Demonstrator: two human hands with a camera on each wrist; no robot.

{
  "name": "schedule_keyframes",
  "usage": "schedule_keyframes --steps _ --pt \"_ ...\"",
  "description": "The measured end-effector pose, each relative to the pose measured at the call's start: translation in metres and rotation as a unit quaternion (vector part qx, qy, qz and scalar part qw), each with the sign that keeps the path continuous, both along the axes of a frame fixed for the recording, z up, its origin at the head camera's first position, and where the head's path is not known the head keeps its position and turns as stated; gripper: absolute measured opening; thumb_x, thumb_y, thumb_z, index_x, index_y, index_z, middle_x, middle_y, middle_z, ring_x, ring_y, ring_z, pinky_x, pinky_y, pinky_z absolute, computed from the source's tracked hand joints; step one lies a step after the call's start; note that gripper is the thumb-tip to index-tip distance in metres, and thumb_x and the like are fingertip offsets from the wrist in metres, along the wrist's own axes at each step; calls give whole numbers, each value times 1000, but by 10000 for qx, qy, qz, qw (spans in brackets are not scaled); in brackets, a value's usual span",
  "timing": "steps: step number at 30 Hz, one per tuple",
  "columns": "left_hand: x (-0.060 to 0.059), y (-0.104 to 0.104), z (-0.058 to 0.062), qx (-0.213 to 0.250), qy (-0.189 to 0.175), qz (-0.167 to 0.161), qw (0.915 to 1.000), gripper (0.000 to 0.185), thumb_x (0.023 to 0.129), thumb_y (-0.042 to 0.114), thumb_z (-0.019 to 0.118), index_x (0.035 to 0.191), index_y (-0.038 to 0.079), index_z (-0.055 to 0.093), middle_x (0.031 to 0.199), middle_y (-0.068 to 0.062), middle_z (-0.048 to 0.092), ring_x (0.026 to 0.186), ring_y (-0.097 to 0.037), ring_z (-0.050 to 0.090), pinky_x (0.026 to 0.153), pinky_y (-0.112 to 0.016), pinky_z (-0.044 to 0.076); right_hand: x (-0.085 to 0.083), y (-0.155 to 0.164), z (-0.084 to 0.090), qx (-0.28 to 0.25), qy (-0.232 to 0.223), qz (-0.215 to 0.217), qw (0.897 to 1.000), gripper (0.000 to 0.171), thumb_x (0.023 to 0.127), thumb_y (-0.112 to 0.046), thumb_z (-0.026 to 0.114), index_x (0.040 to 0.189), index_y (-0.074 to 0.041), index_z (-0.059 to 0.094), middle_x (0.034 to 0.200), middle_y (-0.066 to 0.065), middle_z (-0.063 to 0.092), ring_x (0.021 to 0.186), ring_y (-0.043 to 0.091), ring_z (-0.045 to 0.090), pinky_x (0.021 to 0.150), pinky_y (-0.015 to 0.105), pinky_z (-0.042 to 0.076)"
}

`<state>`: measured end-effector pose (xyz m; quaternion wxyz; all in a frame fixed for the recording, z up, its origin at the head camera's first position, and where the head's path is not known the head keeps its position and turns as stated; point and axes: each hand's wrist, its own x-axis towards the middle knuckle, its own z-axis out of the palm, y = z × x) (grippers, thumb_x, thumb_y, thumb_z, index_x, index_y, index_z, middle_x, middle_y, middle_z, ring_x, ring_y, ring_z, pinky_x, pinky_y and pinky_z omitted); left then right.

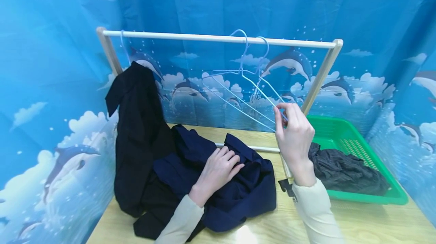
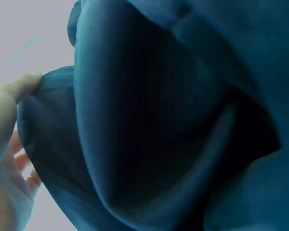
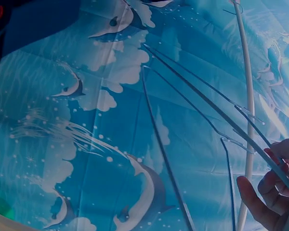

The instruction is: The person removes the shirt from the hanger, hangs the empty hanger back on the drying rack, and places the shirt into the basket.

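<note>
My left hand (image 1: 218,172) grips a bunched navy garment (image 1: 252,187) lying on the table. In the left wrist view, thumb and fingers (image 2: 26,86) sit on either side of a fold of the cloth. My right hand (image 1: 294,134) pinches the lower right corner of a pale blue wire hanger (image 1: 259,89), whose hook is over the rail (image 1: 177,36). A second wire hanger (image 1: 268,49) hangs close beside it; the right wrist view shows both, with the fingers (image 3: 253,199) at the wires.
At the rail's left end a black garment (image 1: 139,142) hangs from another hanger (image 1: 123,45), its lower part on the table beside the navy one. To the right, a green basket (image 1: 396,195) holds dark grey cloth (image 1: 347,172). A dolphin-print curtain (image 1: 211,2) surrounds the table.
</note>
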<state>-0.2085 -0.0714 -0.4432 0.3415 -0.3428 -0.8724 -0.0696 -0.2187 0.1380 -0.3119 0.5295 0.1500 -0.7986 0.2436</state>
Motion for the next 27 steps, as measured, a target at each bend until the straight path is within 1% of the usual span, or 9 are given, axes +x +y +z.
schedule_keyframes --steps 4,7,10,13,16,19,23,27 --pt "0 0 0 15 -24 0 10000 21 98 38 68 92 19 74 88 5 67 83 -16 52 71 -26 43 -1 1 -6 163 -178 -68 9997 16 102 -18 63 103 -3 69 80 11 61 59 24 54 49 35 38" --pt "0 1 0 -24 -83 20 10000 22 98 39 67 93 19 74 88 5 67 83 -16 52 71 -25 43 -2 2 -10 166 -214 -44 9996 16 101 -18 64 103 -4 69 83 13 64 61 26 59 50 37 43" --pt "0 1 0 -60 -117 37 9999 22 99 39 66 94 19 74 89 5 67 84 -16 52 72 -25 43 -3 4 -12 118 -228 -7 9997 19 102 -22 64 103 -4 70 86 13 66 65 27 62 53 39 47" --pt "0 1 0 -41 -118 36 9999 22 98 39 67 93 19 74 88 5 67 83 -16 52 72 -25 43 -1 6 -12 66 -226 40 9997 19 100 -22 66 104 -4 71 82 13 63 66 28 61 54 39 47" --pt "0 1 0 -7 -87 20 10000 21 98 39 68 92 19 74 88 5 67 83 -16 52 71 -26 42 1 7 -13 42 -205 75 9998 18 100 -20 67 105 -4 73 78 12 59 63 26 57 53 38 42" --pt "0 1 0 27 -88 -3 10000 21 98 38 68 92 20 73 87 5 66 82 -16 52 70 -26 42 5 10 -15 74 -201 87 9997 17 99 -18 67 104 -4 74 77 12 59 62 26 55 54 38 41" --pt "0 1 0 40 -80 -19 10000 21 98 39 68 91 20 73 87 5 67 82 -16 52 70 -26 42 11 13 -19 103 -138 70 9998 12 97 -13 70 102 -3 75 80 13 62 66 28 59 56 42 46" --pt "0 1 0 38 -85 -1 10000 21 97 39 68 92 20 74 87 5 67 83 -16 52 70 -26 42 19 15 -25 55 65 112 9999 10 93 -10 73 101 -3 75 81 14 64 70 30 62 57 44 47"
